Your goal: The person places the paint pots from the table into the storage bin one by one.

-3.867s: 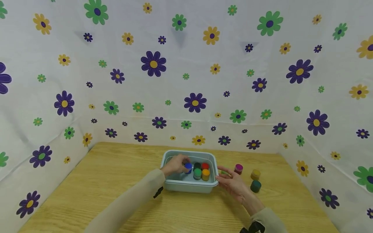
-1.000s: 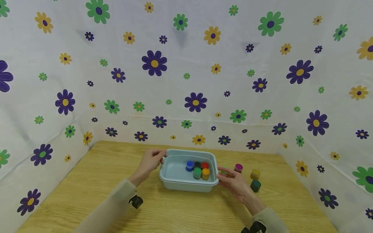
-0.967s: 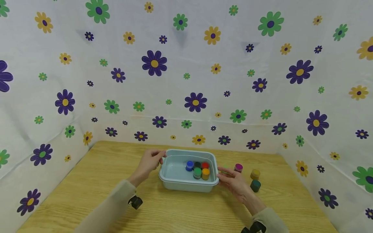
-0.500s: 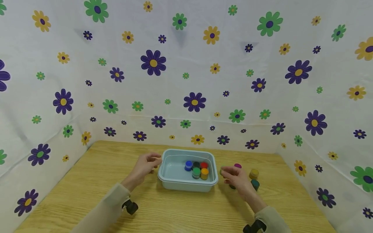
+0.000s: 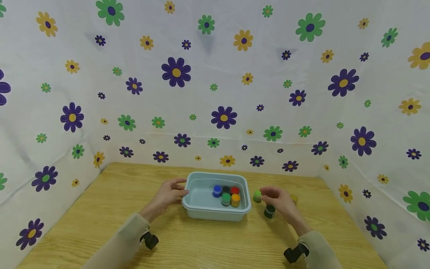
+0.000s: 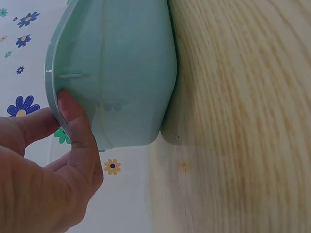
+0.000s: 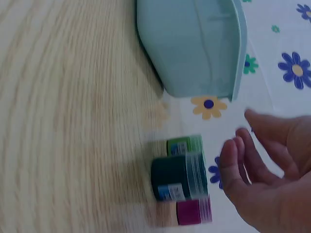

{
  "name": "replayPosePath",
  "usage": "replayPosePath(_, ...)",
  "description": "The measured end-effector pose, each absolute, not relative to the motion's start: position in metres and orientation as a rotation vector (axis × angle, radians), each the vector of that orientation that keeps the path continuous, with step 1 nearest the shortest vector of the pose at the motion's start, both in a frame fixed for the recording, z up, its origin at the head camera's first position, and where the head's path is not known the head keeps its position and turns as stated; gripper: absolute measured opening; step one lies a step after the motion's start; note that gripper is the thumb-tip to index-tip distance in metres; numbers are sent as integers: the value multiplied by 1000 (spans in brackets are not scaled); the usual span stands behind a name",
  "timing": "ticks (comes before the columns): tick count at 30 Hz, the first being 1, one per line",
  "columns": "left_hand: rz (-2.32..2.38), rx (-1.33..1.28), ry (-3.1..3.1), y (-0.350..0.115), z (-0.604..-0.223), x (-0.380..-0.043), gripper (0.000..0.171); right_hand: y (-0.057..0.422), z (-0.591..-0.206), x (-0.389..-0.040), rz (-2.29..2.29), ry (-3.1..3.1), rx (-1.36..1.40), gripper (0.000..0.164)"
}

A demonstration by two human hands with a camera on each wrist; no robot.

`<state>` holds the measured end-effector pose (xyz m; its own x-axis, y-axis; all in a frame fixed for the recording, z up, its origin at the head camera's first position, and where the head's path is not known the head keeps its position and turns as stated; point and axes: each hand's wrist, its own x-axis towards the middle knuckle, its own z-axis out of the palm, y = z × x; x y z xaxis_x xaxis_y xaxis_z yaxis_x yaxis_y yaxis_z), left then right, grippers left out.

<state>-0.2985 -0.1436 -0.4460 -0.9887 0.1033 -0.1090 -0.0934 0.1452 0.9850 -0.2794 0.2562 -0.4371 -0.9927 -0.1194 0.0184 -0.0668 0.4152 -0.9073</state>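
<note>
A pale blue plastic tub (image 5: 218,215) stands on the table. My left hand (image 5: 168,196) grips its left rim; the left wrist view shows fingers on both sides of the rim. Blue (image 5: 217,191), black, red, green (image 5: 226,199) and orange (image 5: 235,200) paint jars sit inside, toward the right. To the right of the tub my right hand (image 5: 282,203) hovers, fingers loosely bent around nothing. Near it stand a light green jar (image 5: 257,196) and a dark green jar (image 5: 269,211). A magenta jar (image 7: 192,212) shows in the right wrist view, hidden in the head view.
A yellow jar (image 5: 294,199) peeks out behind my right hand. The wooden table (image 5: 215,246) is enclosed at the back and sides by a white cloth (image 5: 208,97) with printed flowers.
My left hand set the blue jar down in the tub, let go and moved to the left rim. My right hand has left the tub's right side and shifted right, over the jars.
</note>
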Motion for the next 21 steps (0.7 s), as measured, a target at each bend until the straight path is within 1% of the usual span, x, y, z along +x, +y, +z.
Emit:
replayPosePath(9,1949,-23,2261,-143,-442,-299,52,282,-436,-292,-1329,2629,-584,33)
replayPosePath(12,1948,-31,2265,-142,-440,-298,51,291,-436,-295,-1248,2580,-692,36)
replayPosePath(16,1952,-25,2265,-141,-439,-296,50,302,-433,-299,-1175,2464,-759,40)
replayPosePath(21,1962,-17,2257,-141,-442,-296,49,307,-433,-305,-1119,2391,-780,40)
